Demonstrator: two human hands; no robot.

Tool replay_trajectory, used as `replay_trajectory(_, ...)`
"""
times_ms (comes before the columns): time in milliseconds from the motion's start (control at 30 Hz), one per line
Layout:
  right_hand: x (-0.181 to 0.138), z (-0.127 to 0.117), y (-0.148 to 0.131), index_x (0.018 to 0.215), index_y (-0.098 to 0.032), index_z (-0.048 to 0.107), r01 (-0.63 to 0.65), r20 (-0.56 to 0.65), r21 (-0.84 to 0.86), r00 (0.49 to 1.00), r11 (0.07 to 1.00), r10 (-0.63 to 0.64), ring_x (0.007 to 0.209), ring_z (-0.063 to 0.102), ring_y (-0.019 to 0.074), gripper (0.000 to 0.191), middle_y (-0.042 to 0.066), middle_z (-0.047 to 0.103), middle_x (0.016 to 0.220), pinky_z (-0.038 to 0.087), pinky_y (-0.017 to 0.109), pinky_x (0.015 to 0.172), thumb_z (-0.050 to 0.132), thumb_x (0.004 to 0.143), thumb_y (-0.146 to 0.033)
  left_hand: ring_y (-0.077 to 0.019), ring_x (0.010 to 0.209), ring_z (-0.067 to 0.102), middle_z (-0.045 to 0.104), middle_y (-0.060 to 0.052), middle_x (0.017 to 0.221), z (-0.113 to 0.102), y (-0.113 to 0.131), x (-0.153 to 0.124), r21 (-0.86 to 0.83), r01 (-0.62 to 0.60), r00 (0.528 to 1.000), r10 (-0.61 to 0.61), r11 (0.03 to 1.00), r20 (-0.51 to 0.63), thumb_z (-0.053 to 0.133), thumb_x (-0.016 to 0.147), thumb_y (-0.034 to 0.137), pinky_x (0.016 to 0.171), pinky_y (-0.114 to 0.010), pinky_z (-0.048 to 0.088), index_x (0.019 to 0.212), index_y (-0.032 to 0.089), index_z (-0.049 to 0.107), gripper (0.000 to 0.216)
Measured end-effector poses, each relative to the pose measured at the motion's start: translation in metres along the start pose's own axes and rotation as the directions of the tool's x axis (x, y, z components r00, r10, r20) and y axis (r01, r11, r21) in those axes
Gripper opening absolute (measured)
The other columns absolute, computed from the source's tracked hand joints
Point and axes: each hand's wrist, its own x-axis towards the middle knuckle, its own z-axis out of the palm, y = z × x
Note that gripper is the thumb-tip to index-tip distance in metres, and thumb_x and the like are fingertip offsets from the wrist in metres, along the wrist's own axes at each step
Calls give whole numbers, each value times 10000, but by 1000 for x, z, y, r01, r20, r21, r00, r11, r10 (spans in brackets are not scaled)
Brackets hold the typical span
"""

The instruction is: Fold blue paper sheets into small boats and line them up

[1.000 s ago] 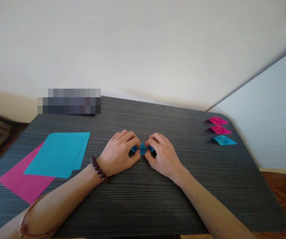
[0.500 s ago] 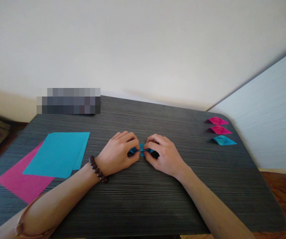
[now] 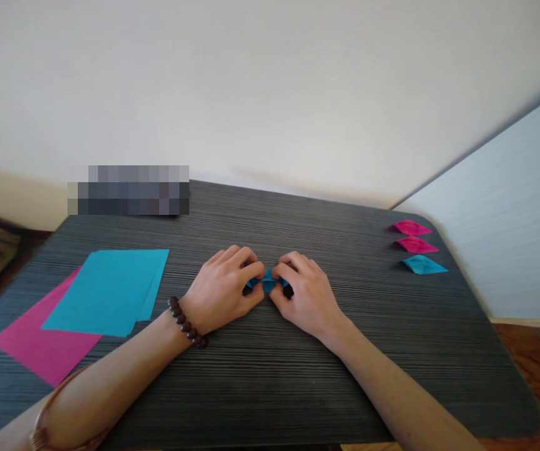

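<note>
Hands since the last frame: the right hand (image 3: 310,297) has edged slightly toward the left hand (image 3: 227,282), and the fingers of both have shifted a little on the paper; the loose sheets and the finished-looking pieces have not moved.
Small blue fold (image 3: 269,283): near the middle of the tabletop (image 3: 270,388), well in from every edge, mostly hidden behind the fingers, with a strip showing between the two hands.
Left fingers: pinching the fold's left end, thumb on the near side, forefinger on the far side.
Right fingers: pinching the right end in the same manner, nearly meeting the left ones.
Paper work: this looks like shaping or firming a crease; the exact fold is too small to tell.
Next move: would seem to call for even pressure at both ends, gentle enough not to tear or skew the paper.
Blue sheets (image 3: 101,291): flat near the left edge, slightly fanned, partly over a pink sheet (image 3: 54,357).
Folded row: far pink piece (image 3: 412,227), near pink piece (image 3: 417,244) and blue piece (image 3: 424,265), lined up along the right edge by the far right corner.
Far left corner: a pixelated object (image 3: 133,194), contents unreadable.
</note>
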Motion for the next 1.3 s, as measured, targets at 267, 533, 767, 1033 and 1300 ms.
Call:
replay_trajectory(267,-1,1,2,785,-197,591,72,-5,-22,997,997,-72,790,516,155,85,33,563,954,405,297,740,513,784,-165,-194,833,505,553,-42,902,-3,-5,-1,-2,-45,996,45,999,77,510,825,261,759,-347,420,827,193,596,110)
replay_trajectory(533,-2,3,1,834,-181,587,29,-42,-3,999,1000,-29,827,537,156,92,28,575,949,410,296,764,515,779,-166,-196,896,504,563,-39,966,-3,-8,-1,-92,-9,999,12,996,35,504,811,238,824,-350,419,870,191,582,108)
replay_trajectory(767,-1,4,0,857,-179,587,17,-44,-8,999,1000,-17,825,534,156,103,32,575,952,411,297,755,514,784,-173,-199,888,500,557,-43,959,-2,-2,-1,-57,34,999,-32,998,20,496,777,188,821,-360,423,823,172,543,68)
replay_trajectory(1033,-1,3,1,882,-209,607,63,-12,-39,998,997,-64,822,525,161,137,32,562,985,407,306,751,501,800,-180,-224,913,482,523,-61,970,-1,2,0,1,83,995,-83,997,52,499,775,212,819,-384,422,843,179,569,103)
replay_trajectory(1300,-1,3,3,874,-193,605,54,-7,27,999,998,-54,838,538,157,126,36,562,996,422,303,769,506,800,-170,-208,867,490,538,-42,904,-2,-3,-1,-66,60,996,-56,996,64,503,778,193,803,-370,408,844,183,566,92)
